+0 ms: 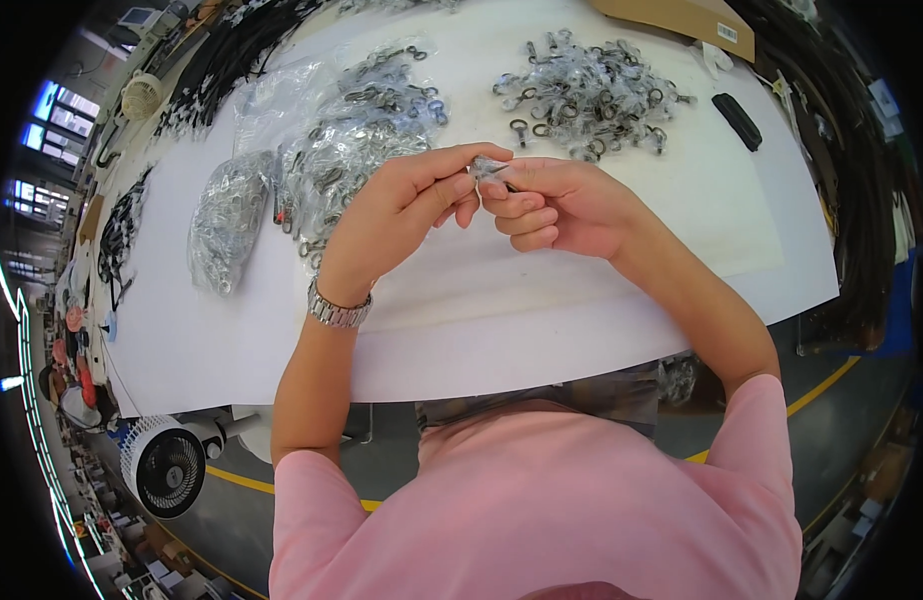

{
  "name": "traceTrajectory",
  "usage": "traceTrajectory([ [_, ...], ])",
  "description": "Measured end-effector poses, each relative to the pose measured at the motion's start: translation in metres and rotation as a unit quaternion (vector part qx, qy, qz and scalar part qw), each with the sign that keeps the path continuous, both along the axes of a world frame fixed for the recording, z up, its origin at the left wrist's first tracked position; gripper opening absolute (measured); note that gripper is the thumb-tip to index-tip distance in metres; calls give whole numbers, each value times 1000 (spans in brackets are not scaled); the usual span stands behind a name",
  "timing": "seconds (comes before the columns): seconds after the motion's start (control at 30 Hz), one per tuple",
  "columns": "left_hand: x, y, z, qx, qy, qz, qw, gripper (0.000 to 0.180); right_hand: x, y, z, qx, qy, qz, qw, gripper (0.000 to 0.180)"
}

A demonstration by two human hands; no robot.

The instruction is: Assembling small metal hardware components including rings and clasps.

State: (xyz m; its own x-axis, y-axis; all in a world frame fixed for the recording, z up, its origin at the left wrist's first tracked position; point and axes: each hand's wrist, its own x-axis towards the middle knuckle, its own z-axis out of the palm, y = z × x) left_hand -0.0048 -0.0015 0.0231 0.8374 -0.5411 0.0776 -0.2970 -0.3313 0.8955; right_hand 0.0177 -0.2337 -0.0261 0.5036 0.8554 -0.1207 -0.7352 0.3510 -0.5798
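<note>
Over the middle of the white-covered table, my hands meet at a small metal piece in clear plastic wrap (489, 167). My left hand (407, 205), with a metal watch on its wrist, is closed with its fingertips on one side of the piece. From the other side, my right hand (562, 205) pinches it between thumb and curled fingers. Fingers hide most of the piece, so its exact shape cannot be made out. Beyond my right hand lies a pile of plastic-wrapped metal ring fittings (597, 95). A larger heap of similar wrapped fittings (332, 165) spreads beyond my left hand.
A filled clear plastic bag (227, 225) lies at the left. Black straps (227, 60) cover the far left edge. A black pouch-like item (737, 122) and a cardboard box (682, 22) are at the far right. Below the table's left corner stands a fan (170, 468).
</note>
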Motion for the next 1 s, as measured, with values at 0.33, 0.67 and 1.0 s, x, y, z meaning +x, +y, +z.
traceTrajectory([
  [0.33, 3, -15, -37, 44, -188, 124, 973, 23, -4, 7, 0, 55, 63, -29, 996, 18],
  [0.67, 25, 30, -18, -187, -47, 283, 940, 28, 24, -13, 18, -150, -170, -302, 926, 39],
  [1.0, 35, 32, -31, -191, -24, 275, 942, 28, 110, 103, -4, -597, -757, -80, 253, 24],
])
